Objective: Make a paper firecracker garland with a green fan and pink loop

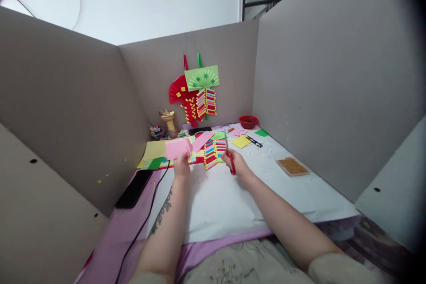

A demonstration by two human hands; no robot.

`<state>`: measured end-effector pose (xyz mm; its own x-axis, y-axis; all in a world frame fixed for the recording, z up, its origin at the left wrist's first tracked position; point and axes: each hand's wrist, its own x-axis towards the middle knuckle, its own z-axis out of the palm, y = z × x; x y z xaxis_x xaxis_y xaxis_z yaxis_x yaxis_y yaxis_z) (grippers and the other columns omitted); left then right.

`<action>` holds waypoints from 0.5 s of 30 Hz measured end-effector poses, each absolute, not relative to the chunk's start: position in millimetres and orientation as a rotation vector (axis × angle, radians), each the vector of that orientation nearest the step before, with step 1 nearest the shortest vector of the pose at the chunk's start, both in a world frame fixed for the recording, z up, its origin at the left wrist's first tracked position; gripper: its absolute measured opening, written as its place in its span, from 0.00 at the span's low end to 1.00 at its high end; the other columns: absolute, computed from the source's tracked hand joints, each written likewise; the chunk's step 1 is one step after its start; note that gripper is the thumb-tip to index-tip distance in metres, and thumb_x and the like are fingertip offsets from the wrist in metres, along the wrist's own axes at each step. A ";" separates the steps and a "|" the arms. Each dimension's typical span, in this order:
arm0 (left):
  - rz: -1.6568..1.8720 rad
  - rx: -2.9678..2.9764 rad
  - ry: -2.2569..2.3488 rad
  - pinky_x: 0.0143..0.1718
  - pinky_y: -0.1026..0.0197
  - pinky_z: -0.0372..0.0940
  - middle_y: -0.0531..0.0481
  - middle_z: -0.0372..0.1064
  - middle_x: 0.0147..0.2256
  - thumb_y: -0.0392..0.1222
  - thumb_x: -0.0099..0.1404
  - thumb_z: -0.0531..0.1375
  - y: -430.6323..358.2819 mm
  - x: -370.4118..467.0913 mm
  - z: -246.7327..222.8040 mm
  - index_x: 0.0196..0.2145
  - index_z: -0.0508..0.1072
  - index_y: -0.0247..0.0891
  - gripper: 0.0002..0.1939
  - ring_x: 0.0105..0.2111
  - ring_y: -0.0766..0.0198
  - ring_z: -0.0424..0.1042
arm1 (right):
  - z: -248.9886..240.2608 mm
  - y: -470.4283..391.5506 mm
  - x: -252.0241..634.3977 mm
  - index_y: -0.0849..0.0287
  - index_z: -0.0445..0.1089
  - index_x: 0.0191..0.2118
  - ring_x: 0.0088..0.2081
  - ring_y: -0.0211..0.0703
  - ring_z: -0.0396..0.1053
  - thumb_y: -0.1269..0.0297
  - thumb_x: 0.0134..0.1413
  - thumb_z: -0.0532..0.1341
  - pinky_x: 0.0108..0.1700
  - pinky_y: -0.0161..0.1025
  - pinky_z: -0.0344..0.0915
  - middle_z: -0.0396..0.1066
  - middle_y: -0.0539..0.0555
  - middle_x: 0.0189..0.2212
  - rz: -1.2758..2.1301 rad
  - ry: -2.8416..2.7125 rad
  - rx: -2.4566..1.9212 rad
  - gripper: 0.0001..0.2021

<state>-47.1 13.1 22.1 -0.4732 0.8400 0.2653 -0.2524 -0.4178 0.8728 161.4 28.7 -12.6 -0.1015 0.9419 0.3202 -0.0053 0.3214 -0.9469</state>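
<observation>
My left hand (182, 165) is closed on a pink paper (176, 147), held above the left part of the table. In my right hand (240, 166) is a pair of scissors with red handles (232, 164), its blades pointing up and away from me. The scissors and the pink paper are apart. Between and beyond my hands lies a firecracker-like row of colourful rolled paper tubes (210, 155) with yellow ends. Another pink strip (203, 141) lies just behind it.
Coloured sheets (155, 151) and a black phone-like object (135, 188) lie at left, near a black cable. A red bowl (248, 121), yellow paper (241, 141), a patterned cutter (254, 141) and a brown pad (293, 166) are at right. Grey panels (199, 44) enclose the table; paper ornaments hang behind.
</observation>
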 end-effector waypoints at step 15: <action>1.223 0.874 0.560 0.42 0.51 0.66 0.46 0.72 0.30 0.40 0.51 0.62 3.0 -28.2 11.5 0.27 0.72 0.34 0.07 0.33 0.58 0.71 | -2.4 31.4 169.7 0.58 0.58 0.24 0.19 0.34 0.58 0.58 0.34 0.69 0.23 0.33 0.55 0.61 0.45 0.17 1.322 -1.208 -0.625 0.18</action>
<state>-28.2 3.0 11.5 0.2732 0.9586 0.0802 -0.5657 0.0927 0.8194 169.7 31.4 -2.4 -0.1768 0.9373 0.3003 -0.3833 0.2155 -0.8981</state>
